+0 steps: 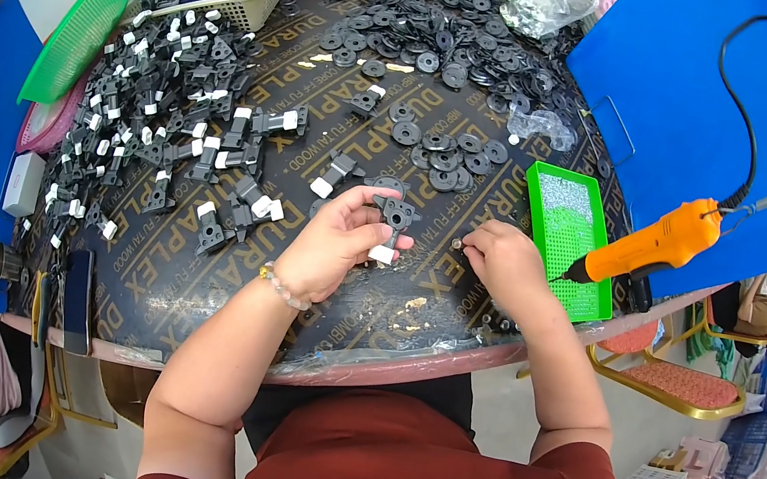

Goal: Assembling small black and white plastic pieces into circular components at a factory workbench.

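One black part sits in the left hand, pinched between thumb and fingers, its white tip pointing toward the near side of the table. The thumb covers some of the part, and the fingers' hold behind it is mostly hidden; a dark shape just beyond the fingertips is half covered, and I cannot tell whether it is separate. Well to the right of the part, the right hand makes a narrow pinch at a small shiny piece, too small to make out; its other fingers are curled largely out of sight. Beyond the hands lie loose discs, with a heap of them farther off. Left of the left hand, many more parts overlap one another. Right of the right hand, the tray bears tiny silvery pieces, partly covered by the tip of the orange driver
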